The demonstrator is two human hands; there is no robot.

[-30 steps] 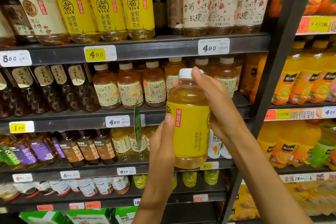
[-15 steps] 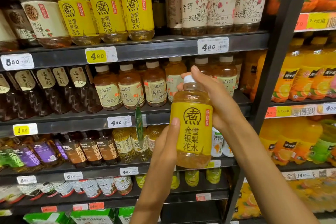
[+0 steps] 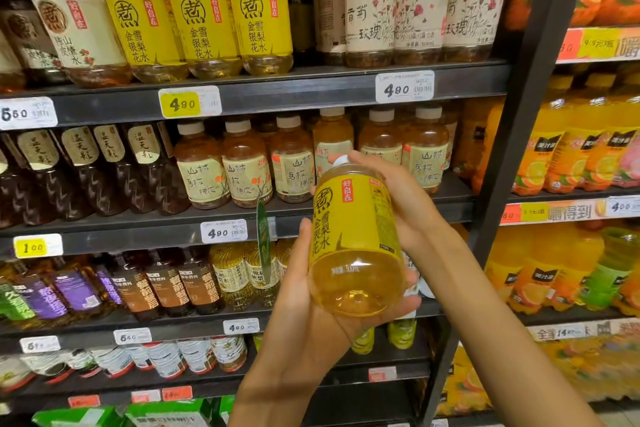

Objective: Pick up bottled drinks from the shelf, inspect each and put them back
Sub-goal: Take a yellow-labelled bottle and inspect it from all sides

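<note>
I hold a yellow-labelled bottle [image 3: 353, 229] of pale golden drink in front of the shelves, tilted with its cap away from me and its base toward the camera. My left hand [image 3: 304, 308] cups the base from below and the left. My right hand [image 3: 398, 198] grips the upper part and the white cap from the right. Three matching yellow-labelled bottles [image 3: 204, 21] stand upright on the top shelf [image 3: 311, 87], with a gap to their right.
Dark metal shelving holds rows of tea and juice bottles on several levels, with price tags along the shelf edges. A dark upright post [image 3: 519, 149] separates this bay from orange juice bottles [image 3: 568, 156] on the right. A green tag [image 3: 263, 239] hangs off the middle shelf edge.
The bottle has turned and tipped, its base now swung up toward me. My left hand has slid under the base. The view has moved closer to the shelves.
</note>
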